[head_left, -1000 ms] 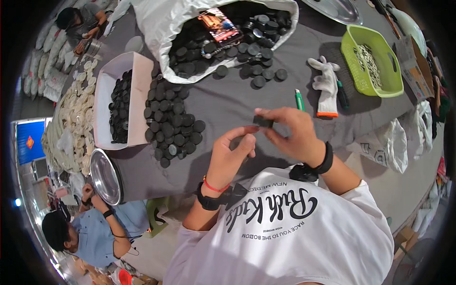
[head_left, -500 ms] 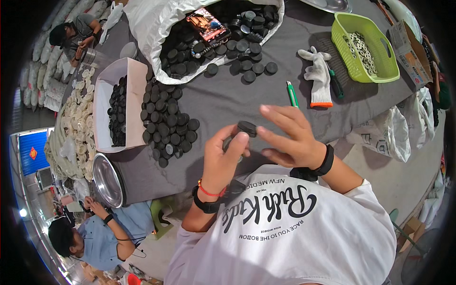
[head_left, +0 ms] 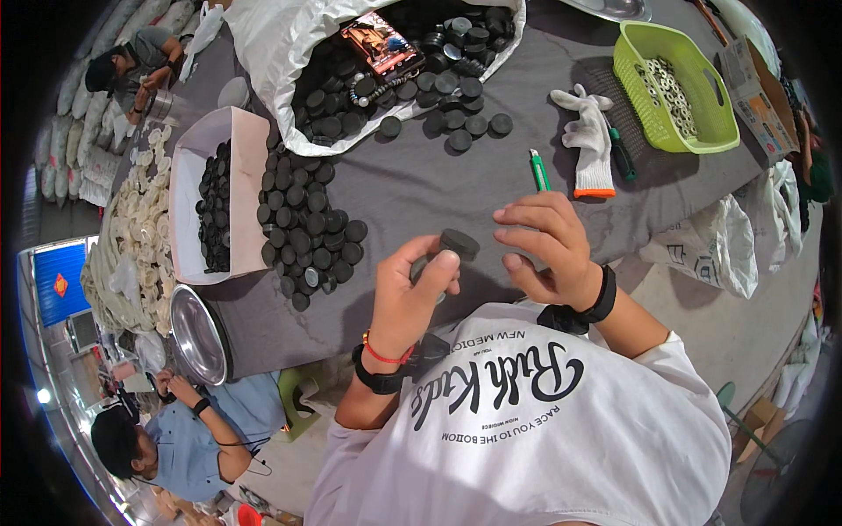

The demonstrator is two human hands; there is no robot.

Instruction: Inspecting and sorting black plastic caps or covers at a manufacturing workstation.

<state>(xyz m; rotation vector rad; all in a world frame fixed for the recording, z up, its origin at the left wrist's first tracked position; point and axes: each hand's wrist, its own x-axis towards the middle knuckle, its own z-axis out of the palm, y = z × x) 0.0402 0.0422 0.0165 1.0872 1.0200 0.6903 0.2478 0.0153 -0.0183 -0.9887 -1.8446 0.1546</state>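
Observation:
My left hand is closed around a black round cap, thumb and fingers pinching it just above the grey table. Just to the right of the cap hovers my right hand, its fingers curled and apart, fingertips close to the cap but with nothing in them. A pile of the same black caps lies on the table to the left of my hands. More caps fill a white sack at the far side.
A white box of black caps stands at the left, a round metal tray near the table's edge. A white glove, a green pen and a green basket lie to the right. Other people sit at lower left and upper left.
Both hands have come back toward my body with the cap. My right hand has let go of it and drawn slightly away; my left hand now holds it alone.

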